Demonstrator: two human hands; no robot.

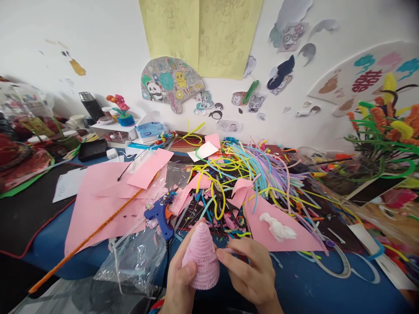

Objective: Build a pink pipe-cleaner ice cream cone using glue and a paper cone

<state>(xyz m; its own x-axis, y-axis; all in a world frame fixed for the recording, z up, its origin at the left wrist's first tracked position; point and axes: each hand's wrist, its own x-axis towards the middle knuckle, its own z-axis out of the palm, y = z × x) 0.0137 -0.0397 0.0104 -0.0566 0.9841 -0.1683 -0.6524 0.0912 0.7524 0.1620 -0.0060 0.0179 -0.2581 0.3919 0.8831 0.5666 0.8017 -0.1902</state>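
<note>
My left hand (183,274) is wrapped round a pink cone (203,257), its thumb pressed on the front. Rows of fuzzy pink pipe cleaner circle the cone, which points up and away from me. At the cone's right side my right hand (252,270) is closed in a pinch on a thin pink pipe cleaner (231,250). A short stretch of it shows above the fingers; the rest is hidden. Just beyond my hands lie a blue glue gun (161,216) and black-handled scissors (236,214).
Behind is a heap of yellow, blue and purple pipe cleaners (262,168). Pink paper (98,205) covers the left, with an orange pipe-cleaner stick (88,239) across it. A crumpled tissue (278,227) lies right. Pipe-cleaner flowers (386,117) stand at far right.
</note>
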